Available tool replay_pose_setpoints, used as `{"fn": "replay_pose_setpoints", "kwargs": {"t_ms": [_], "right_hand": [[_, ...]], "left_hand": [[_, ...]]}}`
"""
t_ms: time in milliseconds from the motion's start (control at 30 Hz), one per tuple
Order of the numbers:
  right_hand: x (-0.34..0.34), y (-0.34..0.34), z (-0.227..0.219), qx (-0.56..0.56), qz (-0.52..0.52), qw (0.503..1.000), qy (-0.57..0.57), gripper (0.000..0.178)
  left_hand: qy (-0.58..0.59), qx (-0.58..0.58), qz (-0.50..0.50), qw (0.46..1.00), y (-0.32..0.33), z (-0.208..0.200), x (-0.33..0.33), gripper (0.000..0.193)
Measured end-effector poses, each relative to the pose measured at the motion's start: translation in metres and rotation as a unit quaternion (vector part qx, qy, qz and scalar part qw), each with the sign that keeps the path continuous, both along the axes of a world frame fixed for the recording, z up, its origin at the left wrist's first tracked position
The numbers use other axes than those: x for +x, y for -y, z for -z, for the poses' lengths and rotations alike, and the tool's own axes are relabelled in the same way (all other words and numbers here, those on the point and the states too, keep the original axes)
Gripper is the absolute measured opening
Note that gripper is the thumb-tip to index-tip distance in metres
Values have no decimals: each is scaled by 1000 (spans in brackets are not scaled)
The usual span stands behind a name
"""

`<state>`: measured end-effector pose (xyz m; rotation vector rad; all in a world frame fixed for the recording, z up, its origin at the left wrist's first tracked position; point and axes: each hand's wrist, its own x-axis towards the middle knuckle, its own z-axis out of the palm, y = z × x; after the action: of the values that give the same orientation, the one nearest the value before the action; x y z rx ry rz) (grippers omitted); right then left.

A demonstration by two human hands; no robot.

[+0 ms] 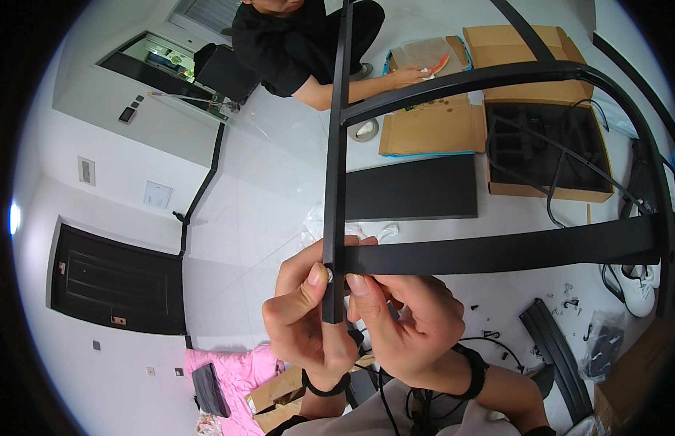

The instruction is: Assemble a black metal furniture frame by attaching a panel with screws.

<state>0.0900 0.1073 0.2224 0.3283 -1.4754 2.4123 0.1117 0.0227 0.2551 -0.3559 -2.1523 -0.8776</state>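
A black metal frame rises in front of me, with a straight post [336, 167], a flat crossbar [490, 249] and a curved bar [468, 81]. Where crossbar and post meet, both my hands are closed. My left hand [297, 309] has its thumb against a small silvery screw [329, 275] at the post's left side; its fingers curl behind. On the other side, my right hand [417, 323] grips the crossbar's end from below, thumb beside the joint. The post's lower end sticks out between the hands. Fingertips behind the metal are hidden.
Across the floor a person in black [287, 51] crouches, one hand at an opened cardboard box [432, 127]. A black board [410, 190] and a foam-lined box [548, 149] lie behind the frame. Black slats [555, 356], loose hardware [570, 301] and white shoes [635, 291] are at right.
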Motion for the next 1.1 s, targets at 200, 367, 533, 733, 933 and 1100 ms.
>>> {"fn": "replay_pose_setpoints", "kwargs": {"t_ms": [200,367,533,733,933,1100], "right_hand": [[0,-8,2,25,8,998,-55,21],[0,-9,2,43,15,996,-71,25],[-6,-11,9,-25,-40,997,-67,25],[-11,-15,5,8,-23,996,-83,19],[-12,-16,1,53,30,992,-113,16],[-5,-15,-6,48,20,997,-54,11]], "left_hand": [[3,-6,34,999,2,0,0,18],[0,1,38,999,0,2,2,21],[6,-7,50,999,2,1,2,24],[6,9,57,998,-1,1,3,25],[0,-16,-13,1000,-7,-1,1,19],[-4,30,75,997,2,5,-3,24]]}}
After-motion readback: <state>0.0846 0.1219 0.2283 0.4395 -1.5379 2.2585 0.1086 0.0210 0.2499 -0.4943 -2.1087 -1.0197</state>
